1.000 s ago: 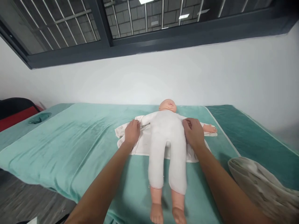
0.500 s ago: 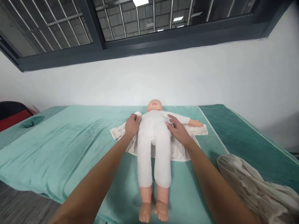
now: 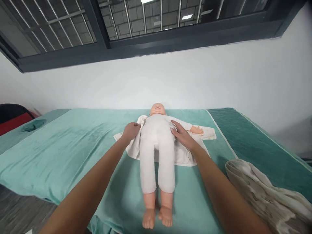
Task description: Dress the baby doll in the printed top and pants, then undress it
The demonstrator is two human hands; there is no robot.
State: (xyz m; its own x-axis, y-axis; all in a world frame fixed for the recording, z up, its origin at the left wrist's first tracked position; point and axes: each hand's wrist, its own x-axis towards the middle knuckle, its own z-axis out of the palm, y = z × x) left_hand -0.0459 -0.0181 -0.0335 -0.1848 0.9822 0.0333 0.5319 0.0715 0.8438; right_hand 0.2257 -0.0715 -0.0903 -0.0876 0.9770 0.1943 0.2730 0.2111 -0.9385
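A baby doll [image 3: 156, 130] with a white cloth body lies face up, its feet toward me. Beneath its torso is a spread baby shirt [image 3: 184, 156], pale with small prints. On the left, my left hand [image 3: 131, 130] pinches the shirt's edge and lifts it beside the doll's shoulder. The doll's arm on that side is hidden. My right hand [image 3: 182, 134] grips the doll's side at the chest, its thumb and index finger showing against the white cloth. The doll's right-side arm stretches out over the shirt's sleeve [image 3: 209, 133].
A green cover [image 3: 80, 143] spreads over the bed, with a darker green strip [image 3: 253, 136] at right. A crumpled pale cloth [image 3: 263, 191] lies near front right. Behind stand a white wall [image 3: 156, 81] and a barred window. A red and black object [image 3: 14, 120] is at far left.
The doll has shifted slightly left, with my right hand still at its side. My left hand has moved left and down, drawing the shirt's edge outward.
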